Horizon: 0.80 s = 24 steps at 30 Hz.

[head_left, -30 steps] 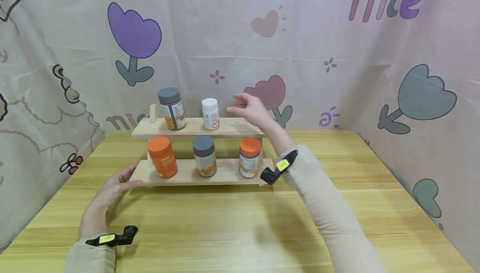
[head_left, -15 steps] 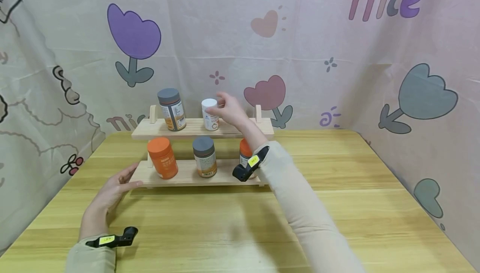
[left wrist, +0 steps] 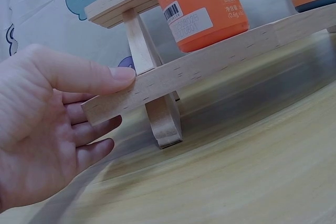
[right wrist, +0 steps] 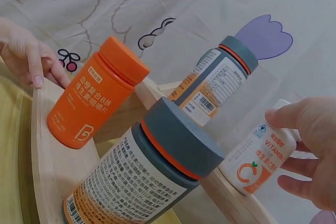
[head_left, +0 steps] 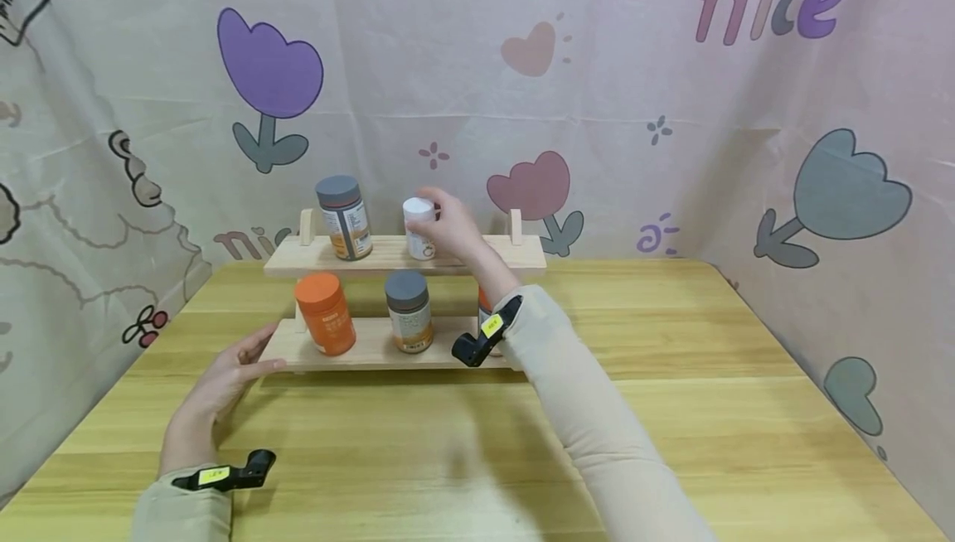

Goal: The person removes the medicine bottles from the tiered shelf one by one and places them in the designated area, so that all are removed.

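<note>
On the upper tier of a two-tier wooden rack [head_left: 298,258] stands a small white vitamin C bottle [right wrist: 257,156]. My right hand [head_left: 453,227] holds this bottle from its right side, thumb at the front and fingers round the back. At the lower tier's left end, my left hand [left wrist: 50,103] grips the board, its thumb on the top edge and fingers behind and under it. A grey-capped supplement bottle [head_left: 346,223] is left of the white one. Below stand an orange bottle [head_left: 325,318] and another grey-capped bottle [head_left: 409,314].
An orange-capped bottle [head_left: 485,310] at the lower tier's right is mostly hidden behind my right wrist. The rack stands on a wood-grain table [head_left: 336,442], with a printed cloth [head_left: 597,70] hanging behind and at the sides.
My right hand has moved left along the upper tier, from beside the white bottle to a hold on it. The left hand has stayed at the rack's end.
</note>
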Tool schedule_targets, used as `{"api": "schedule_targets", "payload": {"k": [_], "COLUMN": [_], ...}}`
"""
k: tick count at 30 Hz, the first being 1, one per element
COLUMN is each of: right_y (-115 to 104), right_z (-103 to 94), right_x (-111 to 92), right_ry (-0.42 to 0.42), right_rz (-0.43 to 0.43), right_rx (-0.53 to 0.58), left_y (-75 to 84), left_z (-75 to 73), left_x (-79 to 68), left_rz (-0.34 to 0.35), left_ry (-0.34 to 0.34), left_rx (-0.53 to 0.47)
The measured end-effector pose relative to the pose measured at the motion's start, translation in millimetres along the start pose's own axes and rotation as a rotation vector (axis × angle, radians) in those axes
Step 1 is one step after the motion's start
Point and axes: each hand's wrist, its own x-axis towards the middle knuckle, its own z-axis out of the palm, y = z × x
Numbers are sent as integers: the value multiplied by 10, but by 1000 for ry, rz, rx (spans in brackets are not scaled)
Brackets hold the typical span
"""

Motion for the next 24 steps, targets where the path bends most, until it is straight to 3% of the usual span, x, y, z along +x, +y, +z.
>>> {"api": "schedule_targets", "payload": {"k": [12,24], "right_y": [50,29], "right_z": [-45,-318], "right_x": [-26,-141], "right_ry": [10,7], "right_rz": [19,21], "right_rx": [-33,14], "left_y": [-9,-18], "left_z": [6,1], "left_x": [1,15], "left_rz": [-9,-14], "left_ry": [0,8], "left_rx": [7,-6]}}
